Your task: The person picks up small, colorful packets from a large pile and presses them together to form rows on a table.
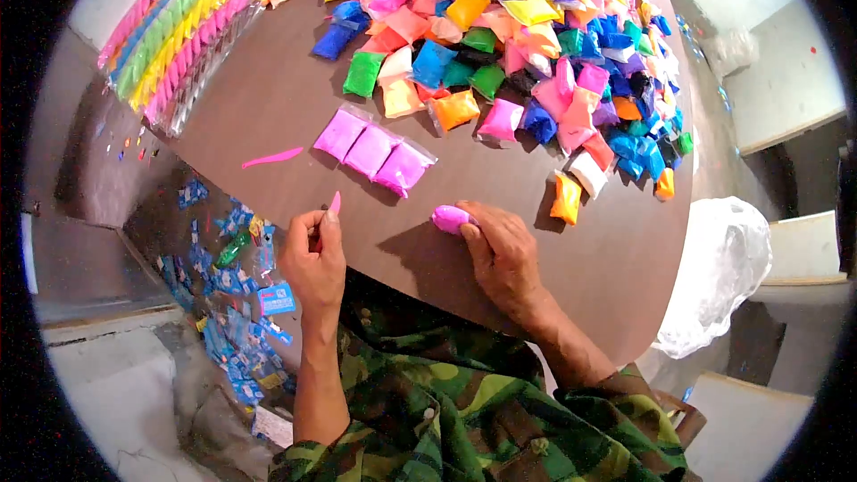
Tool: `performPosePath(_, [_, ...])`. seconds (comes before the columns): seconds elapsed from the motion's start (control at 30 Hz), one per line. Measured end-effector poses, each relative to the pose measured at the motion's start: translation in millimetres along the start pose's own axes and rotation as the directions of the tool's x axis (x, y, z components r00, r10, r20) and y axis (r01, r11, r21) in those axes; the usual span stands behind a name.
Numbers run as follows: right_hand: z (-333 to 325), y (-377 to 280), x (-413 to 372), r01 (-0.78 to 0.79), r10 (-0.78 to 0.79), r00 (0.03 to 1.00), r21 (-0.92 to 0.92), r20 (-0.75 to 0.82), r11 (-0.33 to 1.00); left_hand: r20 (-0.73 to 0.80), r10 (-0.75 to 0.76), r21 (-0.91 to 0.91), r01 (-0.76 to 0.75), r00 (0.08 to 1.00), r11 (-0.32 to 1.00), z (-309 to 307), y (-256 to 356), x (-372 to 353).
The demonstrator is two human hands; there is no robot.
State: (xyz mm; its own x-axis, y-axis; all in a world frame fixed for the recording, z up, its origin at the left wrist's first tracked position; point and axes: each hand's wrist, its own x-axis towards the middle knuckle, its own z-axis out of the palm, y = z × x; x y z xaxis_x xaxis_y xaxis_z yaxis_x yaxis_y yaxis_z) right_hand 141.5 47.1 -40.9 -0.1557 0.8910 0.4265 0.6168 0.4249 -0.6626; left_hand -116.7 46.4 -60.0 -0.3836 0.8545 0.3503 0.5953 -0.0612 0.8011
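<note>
My left hand (pixel 316 245) is closed at the table's near edge, pinching a small pink plastic knife (pixel 336 203) whose tip sticks up past the thumb. In my right hand (pixel 502 250) is a small pink-purple packet (pixel 451 219), held between thumb and fingers just above or on the tabletop; part of it is hidden by the hand. Beyond both hands lies a strip of three joined pink-purple packets (pixel 370 153) in clear film. To its left a second pink plastic knife (pixel 272 158) lies flat on the table.
A large heap of colourful packets (pixel 482 36) covers the far side of the brown table (pixel 259 103). Long packet strips in rainbow colours (pixel 174 36) hang over the far left edge. A clear plastic bag (pixel 719 277) is at the right edge. Blue wrappers (pixel 237 348) litter the floor.
</note>
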Motion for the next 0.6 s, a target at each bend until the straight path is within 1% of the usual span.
performPosePath(0.1, [0.9,2.4,-1.7,-0.014,0.014,1.000,0.017,-0.009,1.000,-0.008,-0.043,-0.011,0.043,0.999,0.999,2.1,-1.9,-0.9])
performPosePath(0.2, [-0.4,0.7,-0.3,-0.019,0.020,1.000,0.038,-0.017,0.999,0.002,-0.022,0.003,0.022,1.000,1.000,1.3,-2.6,-0.3])
performPosePath(0.3, [0.0,1.8,-2.0,-0.029,0.030,0.999,0.029,-0.036,0.999,-0.025,0.038,0.002,-0.038,0.999,0.999,3.3,-3.9,0.2])
performPosePath(0.4, [-1.7,2.2,-2.9,-0.063,0.067,0.997,0.091,-0.043,0.994,-0.008,-0.006,0.010,0.006,1.000,1.000,1.8,2.4,0.3])
performPosePath(0.5, [-1.9,4.5,-3.8,-0.080,0.087,0.995,0.123,-0.056,0.989,0.005,0.000,0.012,-0.001,1.000,1.000,1.5,1.1,0.8])
performPosePath(0.6, [-7.7,3.4,-4.1,-0.157,0.160,0.987,0.173,-0.007,0.972,0.014,-0.014,0.042,0.013,1.000,0.999,0.3,3.0,0.9])
